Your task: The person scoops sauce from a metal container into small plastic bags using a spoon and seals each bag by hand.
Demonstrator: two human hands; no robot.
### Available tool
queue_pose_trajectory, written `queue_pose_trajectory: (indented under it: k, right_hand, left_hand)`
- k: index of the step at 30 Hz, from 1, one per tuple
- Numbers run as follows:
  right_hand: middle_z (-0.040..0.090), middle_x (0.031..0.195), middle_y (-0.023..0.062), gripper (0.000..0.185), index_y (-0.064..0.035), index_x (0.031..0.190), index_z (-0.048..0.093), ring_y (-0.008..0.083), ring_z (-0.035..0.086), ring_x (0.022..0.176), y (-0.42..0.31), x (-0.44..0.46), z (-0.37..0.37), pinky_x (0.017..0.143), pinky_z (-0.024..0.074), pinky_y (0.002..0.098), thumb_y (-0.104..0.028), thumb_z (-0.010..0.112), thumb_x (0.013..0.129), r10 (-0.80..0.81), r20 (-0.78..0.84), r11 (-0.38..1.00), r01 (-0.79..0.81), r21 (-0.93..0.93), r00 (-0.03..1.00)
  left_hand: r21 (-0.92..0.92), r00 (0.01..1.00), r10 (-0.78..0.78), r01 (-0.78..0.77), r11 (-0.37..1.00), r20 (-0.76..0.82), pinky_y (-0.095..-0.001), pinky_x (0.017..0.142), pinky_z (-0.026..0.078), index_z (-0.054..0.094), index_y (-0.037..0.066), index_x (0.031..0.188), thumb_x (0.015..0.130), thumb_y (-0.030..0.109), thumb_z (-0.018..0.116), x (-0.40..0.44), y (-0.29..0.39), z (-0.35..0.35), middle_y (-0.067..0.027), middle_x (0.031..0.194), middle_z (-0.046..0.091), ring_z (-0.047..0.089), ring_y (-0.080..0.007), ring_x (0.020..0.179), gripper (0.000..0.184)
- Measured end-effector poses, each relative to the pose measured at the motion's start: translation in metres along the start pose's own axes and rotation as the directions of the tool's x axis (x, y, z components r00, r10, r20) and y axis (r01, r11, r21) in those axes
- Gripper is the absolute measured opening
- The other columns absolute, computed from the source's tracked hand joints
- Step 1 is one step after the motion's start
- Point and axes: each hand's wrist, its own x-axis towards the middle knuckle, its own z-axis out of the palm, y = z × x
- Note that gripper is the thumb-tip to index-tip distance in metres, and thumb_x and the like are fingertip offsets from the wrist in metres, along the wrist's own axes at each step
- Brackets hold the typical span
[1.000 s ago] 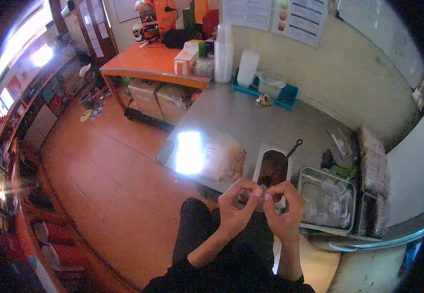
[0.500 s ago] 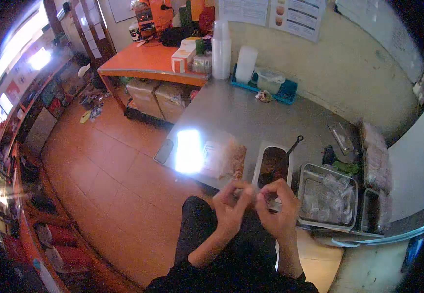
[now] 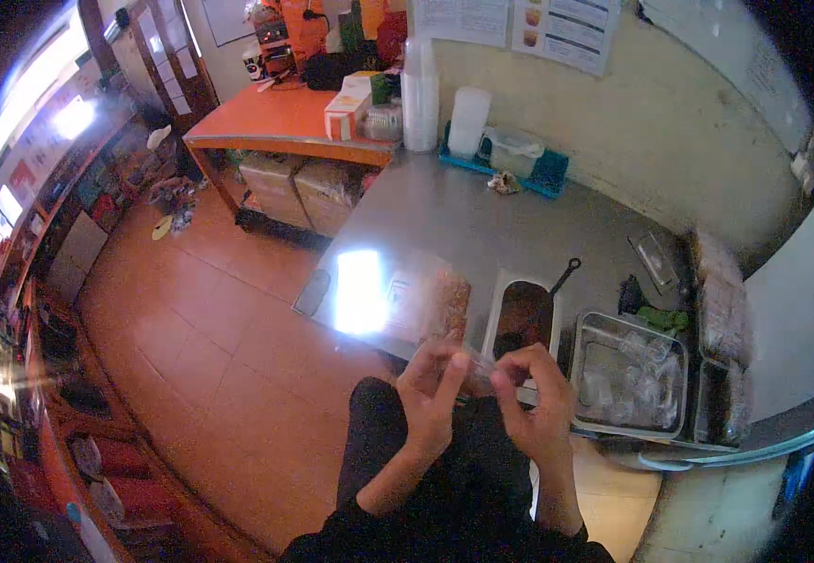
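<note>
Just above my lap, my left hand (image 3: 430,389) and my right hand (image 3: 534,399) pinch a small clear plastic piece (image 3: 482,362) between them; its exact shape is blurred. Beyond the hands lies a metal tub (image 3: 491,328) of dark brown contents, with a black-handled utensil (image 3: 568,272) leaning out of it. Right of my right hand sits a metal tray (image 3: 580,375) with several small clear plastic packets (image 3: 651,385). To the left of the tub, a clear bag with reddish-brown contents (image 3: 449,300) lies on the steel table.
The steel table (image 3: 407,211) runs to the wall, bearing a blue tray (image 3: 548,175), stacked clear cups (image 3: 421,103) and a crumpled item (image 3: 504,183). Packed plastic bags (image 3: 721,300) line its right side. An orange table (image 3: 266,117) stands back left, above boxes (image 3: 327,192).
My left hand has shifted slightly left, away from my right hand, and the clear piece now shows stretched between them. The view has shifted slightly.
</note>
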Motion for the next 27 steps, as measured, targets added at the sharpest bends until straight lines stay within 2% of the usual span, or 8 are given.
queue_pose_trajectory:
  k: [2, 4, 8, 10, 17, 20, 24, 27]
  right_hand:
    - [0.054, 0.073, 0.0090, 0.007, -0.0023, 0.080, 0.054, 0.0187, 0.055, 0.065, 0.000, 0.000, 0.001, 0.060, 0.0434, 0.0281, -0.006, 0.060, 0.079, -0.005, -0.006, 1.000, 0.005, 0.009, 1.000]
    - [0.056, 0.078, 0.0115, 0.010, -0.0039, 0.081, 0.053, 0.0268, 0.059, 0.072, 0.005, -0.003, 0.003, 0.064, 0.0473, 0.0340, -0.009, 0.061, 0.078, 0.006, 0.022, 1.000, -0.005, -0.018, 1.000]
    - [0.056, 0.077, 0.0109, 0.009, -0.0045, 0.080, 0.054, 0.0270, 0.059, 0.071, -0.002, -0.001, 0.003, 0.064, 0.0474, 0.0341, -0.009, 0.061, 0.077, 0.028, 0.031, 0.999, -0.029, 0.016, 0.999]
    - [0.056, 0.076, 0.0104, 0.008, -0.0052, 0.079, 0.054, 0.0274, 0.058, 0.070, -0.001, -0.001, 0.005, 0.063, 0.0475, 0.0345, -0.009, 0.061, 0.075, -0.015, 0.008, 1.000, 0.015, -0.006, 1.000]
    - [0.055, 0.074, 0.0104, 0.011, -0.0060, 0.078, 0.054, 0.0273, 0.058, 0.068, 0.005, -0.004, 0.011, 0.061, 0.0474, 0.0346, -0.012, 0.062, 0.074, -0.018, 0.035, 1.000, 0.018, -0.018, 0.999]
    - [0.052, 0.068, 0.0090, 0.007, -0.0028, 0.075, 0.054, 0.0180, 0.055, 0.060, 0.008, -0.007, 0.011, 0.055, 0.0442, 0.0278, -0.004, 0.061, 0.073, -0.018, -0.017, 0.999, 0.018, 0.040, 1.000]
    - [0.051, 0.067, 0.0087, 0.008, -0.0029, 0.074, 0.053, 0.0194, 0.054, 0.059, 0.007, -0.006, 0.006, 0.053, 0.0434, 0.0289, -0.004, 0.061, 0.075, 0.019, 0.011, 0.998, -0.019, 0.058, 1.000]
    - [0.051, 0.070, 0.0100, 0.009, -0.0038, 0.075, 0.053, 0.0257, 0.054, 0.064, 0.019, -0.009, 0.009, 0.058, 0.0444, 0.0327, -0.008, 0.061, 0.077, -0.029, 0.050, 0.999, 0.028, 0.022, 0.998]
  left_hand:
    - [0.094, 0.995, 0.100, -0.101, 0.990, 0.012, -0.0213, 0.063, 0.045, 0.054, 0.002, 0.089, 0.087, 0.011, 0.057, -0.002, -0.004, 0.001, -0.0010, 0.078, 0.056, 0.053, -0.0066, 0.070, 0.009]
    - [0.019, 0.998, 0.053, -0.053, 0.998, 0.030, -0.0202, 0.064, 0.044, 0.055, 0.001, 0.089, 0.087, 0.008, 0.057, -0.006, 0.000, 0.005, -0.0008, 0.081, 0.056, 0.054, -0.0063, 0.072, 0.008]
    - [-0.057, 1.000, -0.005, 0.006, 0.998, 0.018, -0.0201, 0.067, 0.044, 0.056, 0.000, 0.088, 0.086, 0.006, 0.057, -0.008, -0.001, 0.005, -0.0008, 0.084, 0.056, 0.054, -0.0071, 0.076, 0.006]
    - [0.086, 0.994, 0.077, -0.083, 0.993, 0.077, -0.0223, 0.070, 0.042, 0.055, 0.002, 0.084, 0.083, 0.005, 0.057, -0.009, -0.004, 0.003, -0.0014, 0.080, 0.055, 0.052, -0.0098, 0.075, 0.004]
    - [0.157, 0.994, 0.109, -0.111, 0.981, 0.022, -0.0229, 0.066, 0.043, 0.055, 0.002, 0.084, 0.084, 0.007, 0.057, -0.013, -0.003, 0.001, -0.0025, 0.077, 0.055, 0.052, -0.0107, 0.072, 0.005]
    - [-0.054, 0.996, -0.061, 0.057, 0.997, -0.060, -0.0231, 0.071, 0.044, 0.056, 0.000, 0.087, 0.085, 0.005, 0.057, -0.010, -0.005, -0.010, -0.0021, 0.083, 0.057, 0.054, -0.0102, 0.076, 0.005]
    - [0.120, 0.998, -0.012, 0.020, 0.993, -0.066, -0.0233, 0.070, 0.044, 0.057, 0.000, 0.086, 0.083, 0.008, 0.061, 0.002, -0.010, -0.033, -0.0032, 0.080, 0.059, 0.055, -0.0095, 0.075, 0.009]
    - [0.259, 0.989, -0.033, -0.006, 0.966, 0.146, -0.0246, 0.069, 0.046, 0.058, 0.000, 0.085, 0.082, 0.010, 0.063, 0.010, 0.015, -0.040, -0.0043, 0.079, 0.061, 0.057, -0.0106, 0.074, 0.012]
